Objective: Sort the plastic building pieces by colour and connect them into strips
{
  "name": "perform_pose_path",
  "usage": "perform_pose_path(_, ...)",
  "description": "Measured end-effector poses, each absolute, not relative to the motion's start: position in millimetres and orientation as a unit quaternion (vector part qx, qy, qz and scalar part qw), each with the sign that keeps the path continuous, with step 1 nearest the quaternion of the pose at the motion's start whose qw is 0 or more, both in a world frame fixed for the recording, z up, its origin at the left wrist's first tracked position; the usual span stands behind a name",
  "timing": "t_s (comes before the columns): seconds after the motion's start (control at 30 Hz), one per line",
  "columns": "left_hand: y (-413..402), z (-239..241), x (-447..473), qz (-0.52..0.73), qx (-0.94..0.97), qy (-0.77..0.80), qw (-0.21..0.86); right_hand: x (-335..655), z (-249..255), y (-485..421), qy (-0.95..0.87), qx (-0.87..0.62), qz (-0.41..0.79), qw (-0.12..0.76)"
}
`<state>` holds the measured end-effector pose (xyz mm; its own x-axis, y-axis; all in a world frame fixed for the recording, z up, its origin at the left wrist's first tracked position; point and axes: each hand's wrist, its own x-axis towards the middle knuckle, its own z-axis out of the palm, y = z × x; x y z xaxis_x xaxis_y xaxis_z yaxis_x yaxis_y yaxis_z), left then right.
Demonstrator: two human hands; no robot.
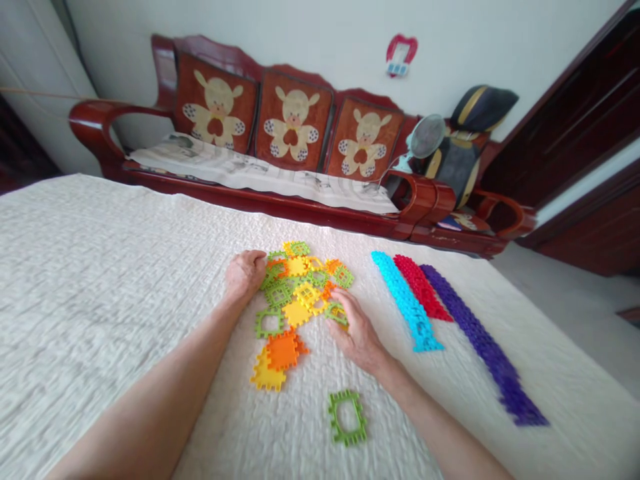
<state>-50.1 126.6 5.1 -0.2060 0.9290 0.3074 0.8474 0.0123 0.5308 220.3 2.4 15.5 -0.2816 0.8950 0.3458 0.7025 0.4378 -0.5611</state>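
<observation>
Both hands are down on the heap of interlocking plastic tiles [300, 287] that lies on the bed [100, 280], toward its far edge by the wooden sofa [280, 193]. My left hand [245, 273] rests curled on the heap's left side, fingers bent over green and orange pieces; I cannot tell whether it actually pinches one. My right hand [357, 333] lies flat, fingers spread apart, its fingertips touching a green frame tile at the heap's right side, gripping nothing that I can see.

Nearer to me, an orange tile [284, 349] overlaps a yellow tile [267, 375], and 1 green frame tile [347, 417] lies alone, well apart from the heap toward the near edge. Toward the right edge, 3 joined strips lie side by side: a cyan strip [406, 301], a red strip [421, 288] and a purple strip [484, 341].

My worry is the heap itself: the tiles overlap and their toothed edges may snag, so lifting 1 could drag its neighbours along and scatter them. The quilted cover is soft and uneven, so pressing pieces together on it may make them tilt rather than lock. A wide sweep of my right forearm could knock the cyan strip out of line.
</observation>
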Motion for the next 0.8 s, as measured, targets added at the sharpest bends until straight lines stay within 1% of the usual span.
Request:
perform_pose_path(0.07,127,4,-50,0.319,0.625,0.709,0.065,219,25,-1,-0.771,-0.513,0.167,0.339)
perform_pose_path(0.17,127,4,-51,0.324,0.625,0.707,0.073,228,36,-29,-0.770,-0.514,0.179,0.331)
perform_pose_path(0.3,126,7,-50,0.339,0.614,0.706,0.097,240,34,-76,-0.796,-0.517,0.198,0.245)
perform_pose_path(0.4,125,11,-51,0.363,0.594,0.705,0.133,235,25,-94,-0.804,-0.531,0.181,0.196)
perform_pose_path(0.5,126,13,-52,0.379,0.577,0.706,0.157,225,17,-95,-0.806,-0.537,0.144,0.204)
perform_pose_path(0.67,131,11,-55,0.392,0.560,0.713,0.155,223,10,-92,-0.799,-0.540,0.111,0.241)
perform_pose_path(0.73,132,10,-55,0.399,0.555,0.713,0.156,226,11,-93,-0.806,-0.530,0.115,0.236)
perform_pose_path(0.8,133,9,-55,0.403,0.553,0.712,0.157,231,15,-94,-0.827,-0.504,0.132,0.212)
